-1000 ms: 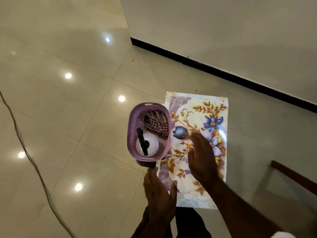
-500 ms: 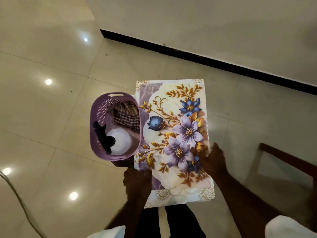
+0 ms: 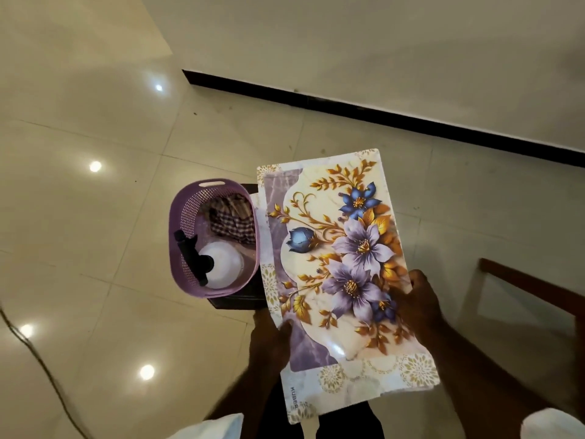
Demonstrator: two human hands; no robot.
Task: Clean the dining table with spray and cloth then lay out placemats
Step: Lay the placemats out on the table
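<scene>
The placemat (image 3: 342,274) is held face up. The basket (image 3: 184,223) stands at its 9 o'clock. The left hand (image 3: 269,340) grips the placemat's 7 o'clock edge and the right hand (image 3: 418,299) grips its 4 o'clock edge. Inside the basket, the spray bottle (image 3: 221,264) is at 6 o'clock and the cloth (image 3: 234,220) at 12 o'clock.

The basket (image 3: 185,217) is perforated lilac plastic with a dull sheen. Inside it lie a soft woven checked cloth (image 3: 235,221) and a spray bottle (image 3: 223,264) of cloudy white plastic with a matt black head. Just right of the basket, the placemat (image 3: 342,264) looks smooth and glossy. Around the basket, the floor tiles (image 3: 95,223) are polished and reflective. Far right of it, a chair rail (image 3: 522,284) looks like varnished wood.
</scene>
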